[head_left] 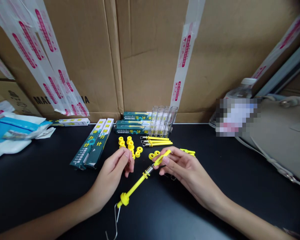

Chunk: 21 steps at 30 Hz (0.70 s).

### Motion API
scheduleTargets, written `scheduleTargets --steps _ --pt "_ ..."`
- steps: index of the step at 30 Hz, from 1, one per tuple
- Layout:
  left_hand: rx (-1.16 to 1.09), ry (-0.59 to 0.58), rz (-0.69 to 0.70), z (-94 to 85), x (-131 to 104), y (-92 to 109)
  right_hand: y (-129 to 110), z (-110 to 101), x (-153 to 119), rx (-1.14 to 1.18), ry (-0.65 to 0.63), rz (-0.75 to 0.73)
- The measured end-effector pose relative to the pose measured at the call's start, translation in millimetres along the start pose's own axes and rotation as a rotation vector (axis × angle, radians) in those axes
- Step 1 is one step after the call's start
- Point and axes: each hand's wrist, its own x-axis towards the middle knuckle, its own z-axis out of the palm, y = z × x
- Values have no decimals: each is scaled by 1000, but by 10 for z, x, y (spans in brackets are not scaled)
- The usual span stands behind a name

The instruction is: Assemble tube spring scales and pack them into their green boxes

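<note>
My right hand pinches a flat yellow clip between thumb and fingers. A yellow rod hangs down and to the left from it, with a metal spring part near its top, a yellow stopper low down and a wire hook at its end. My left hand is curled just left of the rod and apart from it; whether anything is between its fingers is hidden. Beyond my hands lie several small yellow caps, yellow rods with rings and clear tubes.
Green and white boxes lie at the left centre, others behind the caps. Plastic packets are far left. A bottle and a grey bag stand right. Large cardboard boxes close off the back of the black table.
</note>
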Motion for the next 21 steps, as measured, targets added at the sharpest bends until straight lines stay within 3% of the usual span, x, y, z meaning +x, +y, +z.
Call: scheduleTargets --steps 6,14,17,21 --pt "-71 -30 -92 -21 -40 -44 -41 -3 -6 93 42 -14" --pt "-19 -48 -87 26 -49 2 -116 -90 29 172 159 3" --pt "119 -120 -25 23 -64 42 -127 -112 55 170 180 -19" --pt "503 -296 136 21 -123 70 -136 -116 67 158 198 -38"
